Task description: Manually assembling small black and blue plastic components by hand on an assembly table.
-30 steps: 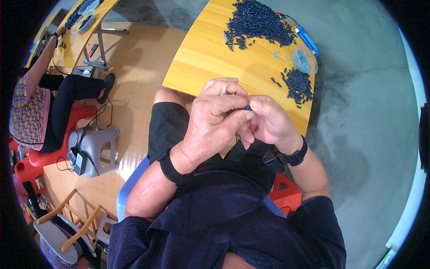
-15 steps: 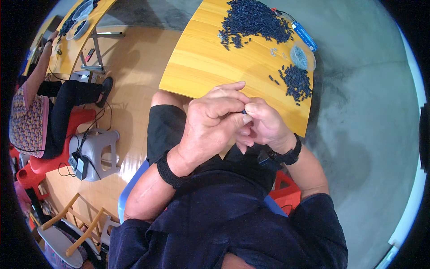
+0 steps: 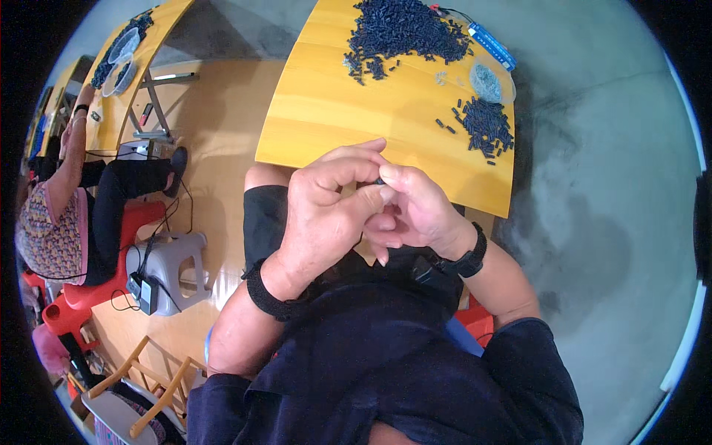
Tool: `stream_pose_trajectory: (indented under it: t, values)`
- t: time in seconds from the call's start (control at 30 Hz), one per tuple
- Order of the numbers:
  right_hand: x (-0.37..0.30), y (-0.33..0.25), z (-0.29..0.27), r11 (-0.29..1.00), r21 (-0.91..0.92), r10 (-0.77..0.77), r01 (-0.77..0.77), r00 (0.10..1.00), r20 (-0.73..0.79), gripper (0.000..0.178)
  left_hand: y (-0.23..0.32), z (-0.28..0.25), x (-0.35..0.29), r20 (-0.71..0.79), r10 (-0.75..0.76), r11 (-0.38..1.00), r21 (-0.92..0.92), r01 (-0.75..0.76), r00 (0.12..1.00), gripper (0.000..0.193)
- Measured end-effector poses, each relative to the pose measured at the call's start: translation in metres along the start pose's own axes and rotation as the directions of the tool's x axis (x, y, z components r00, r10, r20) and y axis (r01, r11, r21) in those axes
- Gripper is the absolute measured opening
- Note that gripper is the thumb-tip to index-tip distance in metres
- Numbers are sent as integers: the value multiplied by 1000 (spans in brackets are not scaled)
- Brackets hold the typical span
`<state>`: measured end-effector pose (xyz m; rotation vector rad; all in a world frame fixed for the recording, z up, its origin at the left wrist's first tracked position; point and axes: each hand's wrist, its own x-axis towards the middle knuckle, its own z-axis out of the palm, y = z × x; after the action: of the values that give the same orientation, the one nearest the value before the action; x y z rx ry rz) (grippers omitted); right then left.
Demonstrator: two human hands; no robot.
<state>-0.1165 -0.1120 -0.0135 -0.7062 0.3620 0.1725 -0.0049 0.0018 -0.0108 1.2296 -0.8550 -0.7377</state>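
Above my lap, at the near edge of the yellow wooden table, my two hands meet fingertip to fingertip. Thumb and forefinger of my left hand pinch a small dark cylindrical piece, mostly hidden by the fingers. My right hand pinches at the same piece from the other side, its lower fingers curled loosely beneath. Beyond them lies a big heap of small dark blue cylinders. A smaller pile of the same cylinders sits by the table's right edge.
Beside the smaller pile stands a clear tub of tiny pale pieces. Behind it lies a blue stick-shaped pack with a wire. At left, a person sits at another table, near a grey stool with cables and a wooden-armed chair.
The whole view has shifted a little, and my joined hands appear slightly farther left. Both still pinch the small dark piece. At left, the other person's arm shows more fully.
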Motion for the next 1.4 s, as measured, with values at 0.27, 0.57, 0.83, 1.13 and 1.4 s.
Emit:
stream_pose_trajectory:
  t: [0.27, 0.57, 0.83, 1.13, 1.4]
  values:
    - [-4, -13, 1, 970, -238, -24, 38, 998, 62, 42, 4, 1, 1, 54, 86, 996, 10, -86, 995, 13]
    - [9, 19, 9, 963, 259, -64, 77, 996, -58, 35, -4, -3, -3, 26, -123, 992, 10, 123, 992, 13]
    - [-4, 2, -1, 975, 139, -190, 175, 977, 101, 40, 30, 15, 0, -4, -183, 979, -90, 182, 983, 14]
    - [-5, -9, 0, 999, -52, 5, -1, 997, 82, 40, 20, 0, -3, 55, -171, 982, -69, 175, 984, 16]
    - [-9, -16, 5, 994, -108, 18, -11, 998, 61, 42, 23, 1, 1, 98, -125, 988, -77, 133, 987, 16]
